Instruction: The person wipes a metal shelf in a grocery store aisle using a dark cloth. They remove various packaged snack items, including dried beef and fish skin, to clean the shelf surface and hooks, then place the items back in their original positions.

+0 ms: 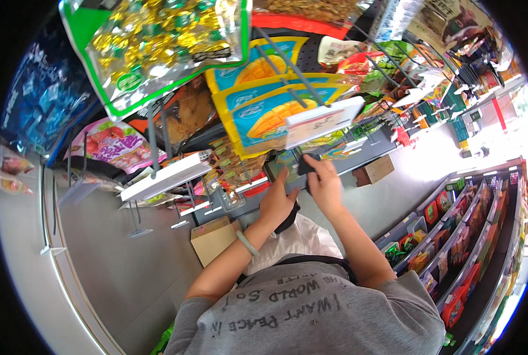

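My right hand (pixel 325 185) pinches a small black object (pixel 307 164) between thumb and fingers, just below a shelf hook. Whether it is cloth or plastic I cannot tell. Close on its left is my left hand (pixel 276 203), with a pale green bangle (pixel 247 244) on the wrist. Dark material (pixel 289 220) shows under that palm; whether the hand grips it is hidden. Above both hands, blue and yellow pouches with mango pictures (pixel 275 120) hang on a metal hook behind a white price-tag holder (pixel 326 122) that bears writing.
A large bag of gold-wrapped sweets (pixel 157 49) hangs close at the upper left. Metal hooks with tag holders (pixel 166 175) jut out. Cardboard boxes (pixel 215 239) (pixel 375 171) stand low by the rack. Tiered shelves of packaged snacks (pixel 450 230) are on the right.
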`<state>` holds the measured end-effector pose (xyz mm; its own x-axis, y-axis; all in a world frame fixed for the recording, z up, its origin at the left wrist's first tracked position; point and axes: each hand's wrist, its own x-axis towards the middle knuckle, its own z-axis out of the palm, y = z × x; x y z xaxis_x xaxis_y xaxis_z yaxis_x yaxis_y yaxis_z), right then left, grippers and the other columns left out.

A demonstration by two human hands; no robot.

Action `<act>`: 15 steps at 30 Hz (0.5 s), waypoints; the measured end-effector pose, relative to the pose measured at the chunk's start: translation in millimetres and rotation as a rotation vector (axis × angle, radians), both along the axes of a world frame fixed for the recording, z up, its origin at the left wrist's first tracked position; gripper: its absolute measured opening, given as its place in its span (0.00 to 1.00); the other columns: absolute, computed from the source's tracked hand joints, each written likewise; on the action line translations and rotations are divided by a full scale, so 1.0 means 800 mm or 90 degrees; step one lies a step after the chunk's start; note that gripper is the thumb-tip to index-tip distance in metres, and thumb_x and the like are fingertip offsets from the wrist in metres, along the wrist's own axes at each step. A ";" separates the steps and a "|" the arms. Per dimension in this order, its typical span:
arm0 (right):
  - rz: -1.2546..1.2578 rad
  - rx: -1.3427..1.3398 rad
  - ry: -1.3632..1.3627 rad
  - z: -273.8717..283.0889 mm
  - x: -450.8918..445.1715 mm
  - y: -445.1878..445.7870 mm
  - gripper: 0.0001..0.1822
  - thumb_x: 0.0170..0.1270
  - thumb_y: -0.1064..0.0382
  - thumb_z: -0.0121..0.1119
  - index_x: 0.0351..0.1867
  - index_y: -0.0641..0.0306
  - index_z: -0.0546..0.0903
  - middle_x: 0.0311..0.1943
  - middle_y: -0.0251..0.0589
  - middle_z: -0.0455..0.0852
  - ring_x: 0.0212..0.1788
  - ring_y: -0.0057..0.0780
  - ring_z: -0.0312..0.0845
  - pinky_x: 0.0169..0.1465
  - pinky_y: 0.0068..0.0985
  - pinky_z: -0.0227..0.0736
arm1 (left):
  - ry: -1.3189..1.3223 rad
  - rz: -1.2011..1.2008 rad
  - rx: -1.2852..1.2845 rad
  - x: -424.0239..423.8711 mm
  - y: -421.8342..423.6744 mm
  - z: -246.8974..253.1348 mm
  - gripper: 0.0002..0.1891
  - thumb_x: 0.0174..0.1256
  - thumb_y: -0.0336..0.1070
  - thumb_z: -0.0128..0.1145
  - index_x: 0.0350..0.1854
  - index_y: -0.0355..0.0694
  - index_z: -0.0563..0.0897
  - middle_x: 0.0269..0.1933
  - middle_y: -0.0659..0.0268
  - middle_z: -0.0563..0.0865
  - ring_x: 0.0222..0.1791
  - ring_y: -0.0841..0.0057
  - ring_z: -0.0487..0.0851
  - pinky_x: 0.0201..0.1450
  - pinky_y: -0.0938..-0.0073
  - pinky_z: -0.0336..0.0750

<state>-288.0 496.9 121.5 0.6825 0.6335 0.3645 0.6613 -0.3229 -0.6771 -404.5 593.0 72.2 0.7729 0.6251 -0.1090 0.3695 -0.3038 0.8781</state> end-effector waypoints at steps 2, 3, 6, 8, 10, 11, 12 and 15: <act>0.010 -0.005 -0.031 -0.020 0.000 0.005 0.21 0.60 0.73 0.59 0.57 0.57 0.84 0.37 0.43 0.81 0.35 0.45 0.82 0.39 0.36 0.79 | -0.031 0.026 0.023 0.026 0.001 0.004 0.33 0.67 0.43 0.64 0.74 0.50 0.69 0.60 0.52 0.84 0.55 0.53 0.84 0.52 0.58 0.79; 0.018 -0.032 -0.035 -0.018 0.000 0.003 0.22 0.61 0.73 0.59 0.57 0.56 0.84 0.37 0.43 0.81 0.34 0.45 0.82 0.37 0.37 0.80 | 0.023 0.032 0.005 0.033 0.006 0.016 0.25 0.67 0.44 0.63 0.66 0.49 0.78 0.52 0.52 0.88 0.49 0.52 0.86 0.46 0.57 0.80; 0.025 -0.129 -0.090 -0.012 0.011 -0.009 0.22 0.61 0.72 0.60 0.58 0.55 0.83 0.37 0.43 0.81 0.32 0.45 0.82 0.34 0.38 0.79 | 0.031 0.032 0.082 0.045 0.019 -0.013 0.15 0.67 0.48 0.62 0.48 0.45 0.87 0.38 0.56 0.90 0.39 0.53 0.88 0.38 0.56 0.79; -0.046 -0.146 -0.107 -0.016 0.030 -0.020 0.20 0.61 0.71 0.60 0.56 0.56 0.84 0.36 0.44 0.80 0.33 0.47 0.82 0.35 0.39 0.79 | 0.025 0.036 0.064 0.045 0.021 -0.019 0.15 0.67 0.50 0.62 0.46 0.44 0.87 0.37 0.56 0.90 0.38 0.53 0.87 0.37 0.56 0.79; -0.098 -0.113 -0.092 -0.022 0.053 -0.035 0.17 0.62 0.71 0.59 0.54 0.59 0.84 0.35 0.45 0.80 0.34 0.48 0.81 0.37 0.41 0.79 | 0.031 0.035 0.054 0.045 0.018 -0.003 0.17 0.68 0.52 0.61 0.45 0.44 0.87 0.35 0.56 0.89 0.36 0.53 0.87 0.37 0.57 0.78; -0.104 -0.066 -0.078 -0.026 0.055 -0.041 0.17 0.63 0.71 0.59 0.54 0.59 0.84 0.35 0.45 0.80 0.34 0.49 0.81 0.38 0.41 0.79 | 0.047 0.028 0.052 0.044 0.016 0.002 0.17 0.68 0.52 0.61 0.45 0.44 0.87 0.35 0.56 0.89 0.36 0.53 0.87 0.37 0.57 0.78; -0.104 -0.018 -0.066 -0.018 0.054 -0.043 0.17 0.63 0.71 0.58 0.54 0.60 0.84 0.35 0.46 0.80 0.34 0.49 0.81 0.39 0.42 0.79 | 0.062 0.027 0.049 0.042 0.014 0.004 0.17 0.68 0.53 0.61 0.45 0.44 0.87 0.35 0.55 0.89 0.36 0.53 0.87 0.37 0.58 0.78; -0.039 0.025 -0.034 -0.007 0.040 -0.035 0.21 0.63 0.72 0.57 0.57 0.56 0.84 0.35 0.43 0.79 0.32 0.46 0.81 0.36 0.38 0.79 | 0.059 0.054 0.041 0.046 0.012 -0.003 0.16 0.67 0.49 0.63 0.45 0.43 0.87 0.35 0.55 0.90 0.36 0.54 0.88 0.38 0.58 0.79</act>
